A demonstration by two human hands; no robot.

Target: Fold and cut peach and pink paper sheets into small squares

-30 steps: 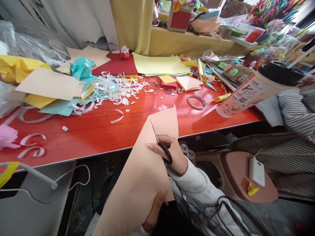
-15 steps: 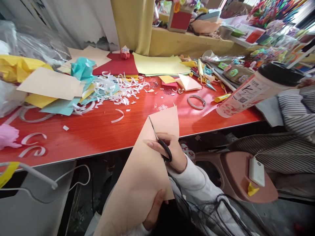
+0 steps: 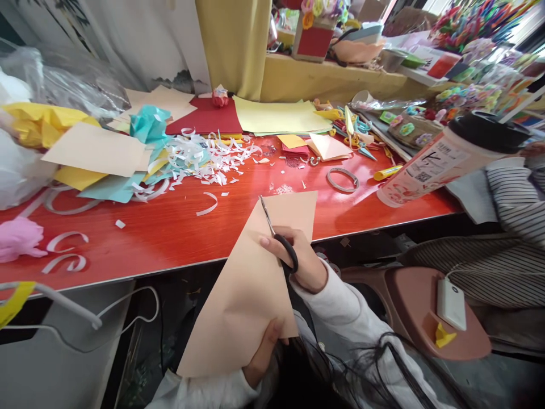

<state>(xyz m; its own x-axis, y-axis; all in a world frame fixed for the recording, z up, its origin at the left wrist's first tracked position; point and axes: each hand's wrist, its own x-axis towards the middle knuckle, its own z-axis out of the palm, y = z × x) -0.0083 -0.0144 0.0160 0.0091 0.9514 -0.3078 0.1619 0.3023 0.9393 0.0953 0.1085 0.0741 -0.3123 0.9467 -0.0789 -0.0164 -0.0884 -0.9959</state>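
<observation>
My right hand (image 3: pixel 303 258) is closed round the black handles of a pair of scissors (image 3: pixel 286 250). The blades point away from me and lie along a cut in a large peach sheet of paper (image 3: pixel 238 301), their tips at its far edge. Beyond the blades a flap of the sheet leans to the right over the table edge. Down near my lap, my left hand (image 3: pixel 264 351) pinches the sheet's lower right corner, thumb on top; its other fingers are hidden under the paper.
On the red table (image 3: pixel 170 238) lie white paper strips (image 3: pixel 208 156), coloured sheets (image 3: pixel 281 116) and a grey ring (image 3: pixel 343 179). A lidded cup (image 3: pixel 443 162) stands at right, near another person's striped sleeve (image 3: pixel 517 193). A white power bank (image 3: pixel 451 304) rests on a brown stool (image 3: pixel 409 295).
The scissor blades have come closer together, their tips at the sheet's far edge. The near end of the sheet has drawn up into view, and the camera view has shifted slightly.
</observation>
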